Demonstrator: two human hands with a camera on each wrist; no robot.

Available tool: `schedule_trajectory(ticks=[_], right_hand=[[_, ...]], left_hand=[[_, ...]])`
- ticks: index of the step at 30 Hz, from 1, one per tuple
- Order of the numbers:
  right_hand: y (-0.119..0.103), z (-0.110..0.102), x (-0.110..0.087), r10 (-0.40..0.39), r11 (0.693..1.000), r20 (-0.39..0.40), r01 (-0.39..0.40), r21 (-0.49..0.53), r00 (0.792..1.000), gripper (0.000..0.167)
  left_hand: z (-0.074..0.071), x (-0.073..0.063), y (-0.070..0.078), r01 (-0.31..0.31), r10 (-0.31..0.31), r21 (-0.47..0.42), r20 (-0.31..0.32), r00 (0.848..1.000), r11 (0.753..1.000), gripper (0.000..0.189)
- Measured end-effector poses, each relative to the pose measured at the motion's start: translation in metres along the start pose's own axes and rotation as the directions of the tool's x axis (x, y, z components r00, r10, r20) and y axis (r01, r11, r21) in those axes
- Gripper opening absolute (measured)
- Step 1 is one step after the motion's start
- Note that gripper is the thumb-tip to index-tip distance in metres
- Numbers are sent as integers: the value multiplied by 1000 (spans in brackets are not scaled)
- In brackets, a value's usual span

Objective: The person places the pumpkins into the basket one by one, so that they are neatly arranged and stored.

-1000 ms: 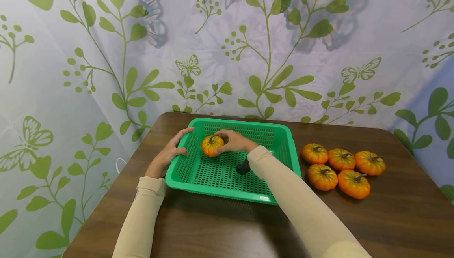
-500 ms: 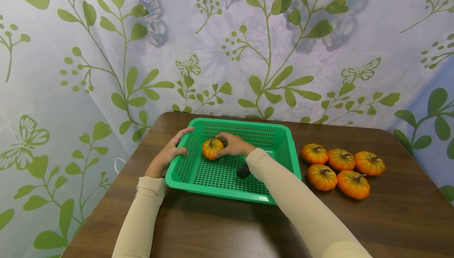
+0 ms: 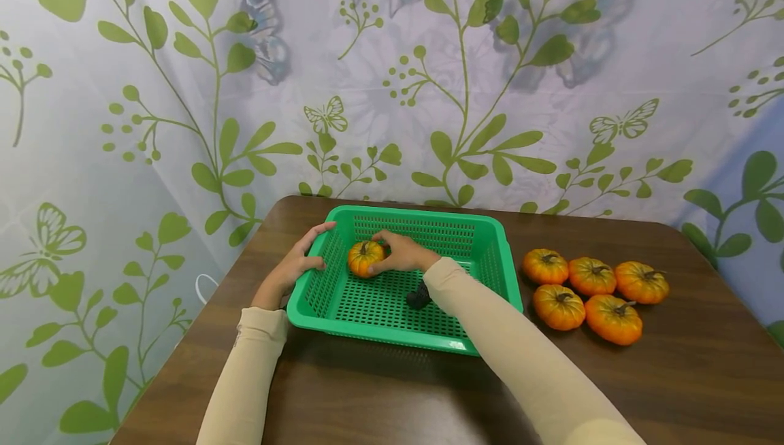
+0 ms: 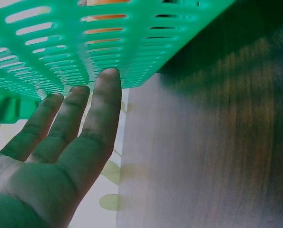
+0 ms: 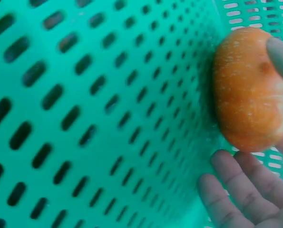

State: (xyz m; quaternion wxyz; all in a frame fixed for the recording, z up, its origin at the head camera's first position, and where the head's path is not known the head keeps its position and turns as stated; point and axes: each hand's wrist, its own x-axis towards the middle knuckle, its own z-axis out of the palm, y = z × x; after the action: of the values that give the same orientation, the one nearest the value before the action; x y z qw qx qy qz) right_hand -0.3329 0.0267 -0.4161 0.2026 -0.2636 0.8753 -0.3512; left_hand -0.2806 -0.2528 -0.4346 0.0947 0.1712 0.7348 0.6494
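In the head view a small orange pumpkin (image 3: 365, 258) is inside the left part of a green perforated basket (image 3: 392, 340). My right hand (image 3: 401, 252) holds it from the right, thumb in front and fingers behind. The right wrist view shows the pumpkin (image 5: 248, 90) close over the basket floor, the thumb on its skin and other fingertips just below it. My left hand (image 3: 295, 265) grips the basket's left rim, thumb over the edge. From the left wrist, several fingers (image 4: 101, 109) of that hand reach up against the outer wall.
Several more orange pumpkins (image 3: 591, 276) sit in a cluster right of the basket on the brown wooden table (image 3: 367, 397). A patterned curtain (image 3: 392, 91) hangs behind the table. A black device (image 3: 418, 297) shows at my right wrist, over the basket floor.
The pumpkin has come down slightly into the basket, with my right hand still holding it. My left hand stays at the left rim, and the other pumpkins have not moved.
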Motion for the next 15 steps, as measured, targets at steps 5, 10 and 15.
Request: schedule_trajectory(ticks=[5, 10, 15], right_hand=[[-6, -9, -5, 9, 997, 16, -10, 71, 1000, 79], [-13, -19, -9, 1, 991, 8, -2, 133, 1000, 78], [-23, -28, -16, -18, 984, 1, 17, 176, 1000, 75]], left_hand=[[0, 1, 1, 16, -16, 29, -8, 1000, 999, 93], [0, 1, 1, 15, -14, 73, -18, 1000, 997, 92], [-1, 1, 0, 19, -18, 55, -16, 1000, 998, 93]])
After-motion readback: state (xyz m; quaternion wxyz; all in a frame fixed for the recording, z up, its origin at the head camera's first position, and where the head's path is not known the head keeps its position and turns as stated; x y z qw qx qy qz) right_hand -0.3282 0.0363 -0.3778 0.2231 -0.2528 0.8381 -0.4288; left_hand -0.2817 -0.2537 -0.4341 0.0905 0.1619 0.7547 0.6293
